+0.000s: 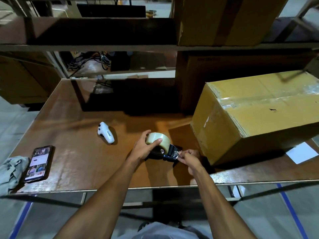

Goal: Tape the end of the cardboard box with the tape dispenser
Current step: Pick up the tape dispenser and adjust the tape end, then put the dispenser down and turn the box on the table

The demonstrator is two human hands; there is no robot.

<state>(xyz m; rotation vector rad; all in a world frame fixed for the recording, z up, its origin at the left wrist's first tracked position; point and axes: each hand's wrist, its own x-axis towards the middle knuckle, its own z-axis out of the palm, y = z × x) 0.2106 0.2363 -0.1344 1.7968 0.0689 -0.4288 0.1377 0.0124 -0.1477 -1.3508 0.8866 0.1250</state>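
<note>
A black tape dispenser [170,153] with a roll of clear tape [161,139] rests on the brown table [77,152], just left of a large cardboard box [255,116]. My left hand [145,147] grips the roll from the left, thumb on top. My right hand [189,158] pinches the shiny free end of the tape at the dispenser's blade end. The box lies on the table's right side, its top seam covered with clear tape, its near corner close to my right hand.
A white handheld controller [106,133] lies left of the dispenser. A lit phone [38,163] and a grey cloth [11,171] sit at the table's left edge. White paper [301,152] pokes out under the box. Shelving with more boxes [224,19] stands behind.
</note>
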